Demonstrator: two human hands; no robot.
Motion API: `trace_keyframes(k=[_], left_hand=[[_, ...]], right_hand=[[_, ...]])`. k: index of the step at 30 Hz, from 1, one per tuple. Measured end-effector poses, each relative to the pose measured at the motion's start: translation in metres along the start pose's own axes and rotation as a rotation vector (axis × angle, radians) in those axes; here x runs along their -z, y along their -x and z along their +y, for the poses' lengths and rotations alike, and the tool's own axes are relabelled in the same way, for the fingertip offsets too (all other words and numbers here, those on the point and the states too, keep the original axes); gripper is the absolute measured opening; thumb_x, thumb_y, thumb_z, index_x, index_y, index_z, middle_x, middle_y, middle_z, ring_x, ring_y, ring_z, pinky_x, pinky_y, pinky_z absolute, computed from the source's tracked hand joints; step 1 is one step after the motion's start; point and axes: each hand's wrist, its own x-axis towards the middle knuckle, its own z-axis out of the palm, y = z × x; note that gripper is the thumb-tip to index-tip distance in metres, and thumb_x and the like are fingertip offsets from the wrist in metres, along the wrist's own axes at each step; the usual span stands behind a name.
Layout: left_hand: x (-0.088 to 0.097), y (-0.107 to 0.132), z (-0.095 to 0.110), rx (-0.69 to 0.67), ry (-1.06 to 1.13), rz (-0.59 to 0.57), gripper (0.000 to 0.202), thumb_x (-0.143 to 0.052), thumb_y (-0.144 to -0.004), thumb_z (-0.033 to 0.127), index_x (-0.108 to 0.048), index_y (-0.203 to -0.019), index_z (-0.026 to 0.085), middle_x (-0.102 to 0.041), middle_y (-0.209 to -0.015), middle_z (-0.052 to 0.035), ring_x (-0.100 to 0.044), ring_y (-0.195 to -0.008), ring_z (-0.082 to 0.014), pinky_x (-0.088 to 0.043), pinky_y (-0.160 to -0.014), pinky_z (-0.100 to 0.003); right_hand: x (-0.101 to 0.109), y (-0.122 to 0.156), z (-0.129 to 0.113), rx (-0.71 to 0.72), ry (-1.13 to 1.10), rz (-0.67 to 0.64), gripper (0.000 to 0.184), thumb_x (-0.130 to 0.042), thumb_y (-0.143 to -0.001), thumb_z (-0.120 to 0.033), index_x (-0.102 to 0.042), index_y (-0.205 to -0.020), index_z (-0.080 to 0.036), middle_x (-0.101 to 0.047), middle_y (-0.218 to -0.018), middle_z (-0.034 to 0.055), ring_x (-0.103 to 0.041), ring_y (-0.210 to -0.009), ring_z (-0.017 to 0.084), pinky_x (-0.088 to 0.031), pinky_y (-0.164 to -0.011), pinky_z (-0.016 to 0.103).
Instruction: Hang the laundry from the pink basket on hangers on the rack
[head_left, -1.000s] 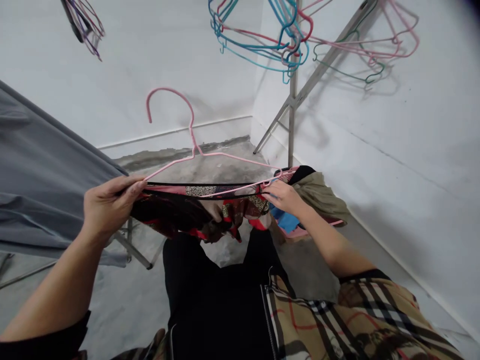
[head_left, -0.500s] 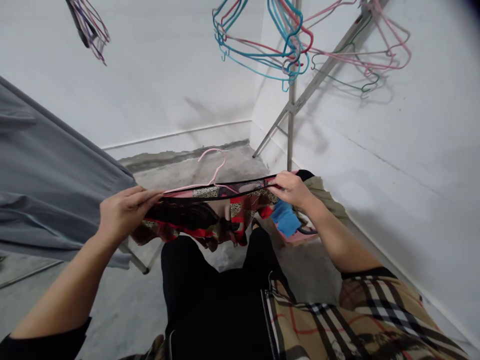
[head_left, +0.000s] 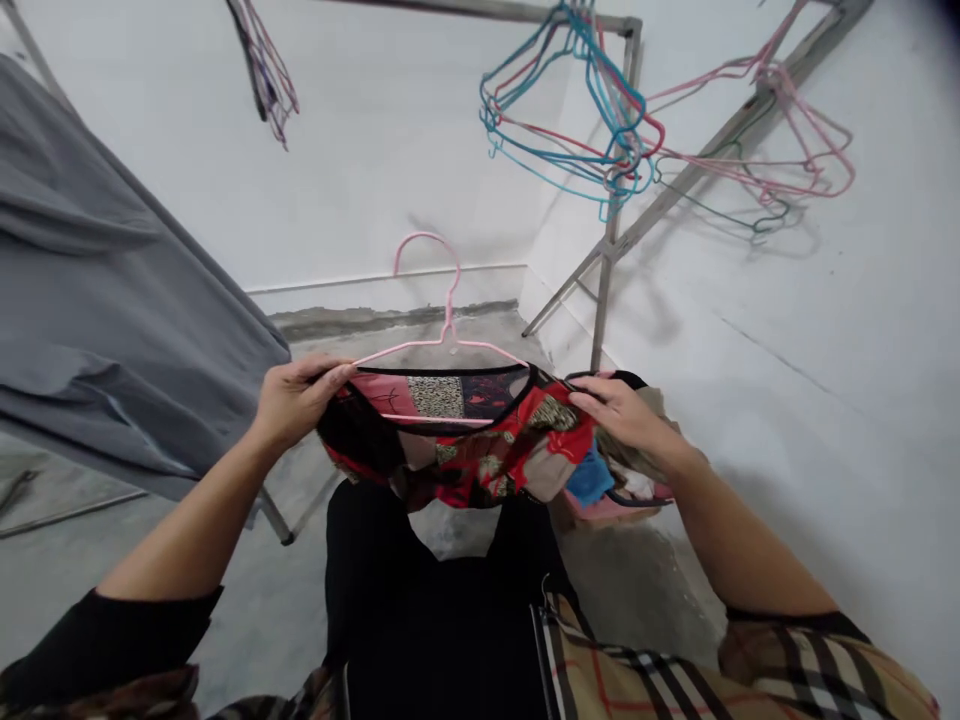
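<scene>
Above a pink basin (head_left: 607, 512) holding blue cloth (head_left: 590, 478), left hand (head_left: 300, 400) and right hand (head_left: 619, 415) clamp a patterned garment (head_left: 517, 440).

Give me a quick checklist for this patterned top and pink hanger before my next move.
Hanger in neckline: ok, the pink wire hanger shows inside the black-trimmed neck of the patchwork top.
Hook: ok, it stands up clear above the neck.
Left hand on the neck edge: ok, holding it near the hanger's end.
Right hand on the top: ok, holding its right side above the blue cloth.
Hanger ends seated in the shoulders: cannot tell, the hands hide them.
</scene>
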Motion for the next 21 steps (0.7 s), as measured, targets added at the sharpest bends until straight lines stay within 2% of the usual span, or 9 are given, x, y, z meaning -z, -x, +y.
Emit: trace_keyframes(k=[3, 5, 7, 10, 14, 16, 18, 21], left_hand=[[0.001, -0.004, 0.006, 0.011, 0.018, -0.071, 0.037, -0.068, -0.075, 0.050, -0.076, -0.090, 0.017, -0.075, -0.085, -0.0053, -0.065, -0.077, -0.0181, -0.051, -0.072, -0.026], [0.002, -0.008, 0.010, 0.049, 0.061, -0.099, 0.045, -0.069, -0.073, 0.056, -0.076, -0.094, 0.017, -0.075, -0.085, -0.0065, -0.065, -0.076, -0.0189, -0.051, -0.069, -0.026], [0.002, -0.011, 0.013, 0.082, 0.115, -0.070, 0.051, -0.071, -0.069, 0.059, -0.076, -0.095, 0.016, -0.074, -0.081, -0.0071, -0.064, -0.073, -0.0192, -0.051, -0.065, -0.026], [0.000, -0.015, 0.016, 0.085, 0.182, 0.041, 0.050, -0.074, -0.067, 0.058, -0.077, -0.091, 0.015, -0.074, -0.080, -0.0075, -0.065, -0.076, -0.0198, -0.052, -0.069, -0.027], [-0.003, -0.018, 0.018, 0.030, 0.322, 0.199, 0.045, -0.075, -0.069, 0.053, -0.076, -0.094, 0.016, -0.074, -0.088, -0.0072, -0.065, -0.080, -0.0180, -0.053, -0.073, -0.026], [-0.002, -0.019, 0.017, -0.005, 0.387, 0.176, 0.045, -0.076, -0.070, 0.050, -0.074, -0.100, 0.017, -0.074, -0.087, -0.0064, -0.065, -0.077, -0.0161, -0.053, -0.071, -0.025], [0.001, -0.021, 0.014, -0.031, 0.434, 0.093, 0.050, -0.077, -0.071, 0.050, -0.071, -0.109, 0.018, -0.074, -0.088, -0.0066, -0.065, -0.077, -0.0157, -0.053, -0.073, -0.026], [0.006, -0.024, 0.003, -0.049, 0.455, 0.046, 0.060, -0.074, -0.073, 0.054, -0.064, -0.123, 0.020, -0.071, -0.109, -0.0099, -0.065, -0.098, -0.0188, -0.052, -0.088, -0.031]], right_hand=[[-0.003, 0.004, 0.000, -0.058, -0.060, 0.148, 0.039, -0.047, -0.093, -0.047, -0.069, -0.082, -0.017, -0.068, -0.071, 0.0019, -0.062, -0.065, 0.015, -0.051, -0.063, 0.026], [-0.001, 0.009, 0.000, -0.105, -0.082, 0.269, 0.035, -0.051, -0.091, -0.046, -0.070, -0.084, -0.017, -0.069, -0.072, 0.0013, -0.062, -0.064, 0.015, -0.050, -0.062, 0.025], [0.003, 0.012, 0.002, -0.122, -0.080, 0.338, 0.031, -0.055, -0.089, -0.045, -0.072, -0.089, -0.018, -0.073, -0.077, 0.0022, -0.066, -0.068, 0.016, -0.052, -0.064, 0.026], [0.009, 0.014, 0.004, -0.061, -0.018, 0.337, 0.029, -0.057, -0.088, -0.042, -0.074, -0.093, -0.019, -0.075, -0.081, 0.0034, -0.068, -0.068, 0.017, -0.054, -0.064, 0.026], [0.012, 0.017, -0.001, 0.079, 0.096, 0.223, 0.027, -0.057, -0.088, -0.039, -0.075, -0.097, -0.021, -0.076, -0.086, 0.0035, -0.070, -0.069, 0.018, -0.056, -0.068, 0.027], [0.008, 0.020, -0.002, 0.090, 0.116, 0.257, 0.027, -0.057, -0.089, -0.038, -0.075, -0.100, -0.022, -0.076, -0.088, 0.0036, -0.071, -0.072, 0.018, -0.057, -0.072, 0.027], [0.004, 0.026, 0.000, 0.035, 0.099, 0.382, 0.027, -0.057, -0.089, -0.038, -0.075, -0.099, -0.020, -0.076, -0.087, 0.0044, -0.071, -0.073, 0.017, -0.057, -0.071, 0.026], [-0.002, 0.034, 0.008, -0.081, 0.047, 0.561, 0.030, -0.060, -0.087, -0.041, -0.074, -0.099, -0.017, -0.076, -0.086, 0.0067, -0.070, -0.071, 0.018, -0.056, -0.066, 0.025]])
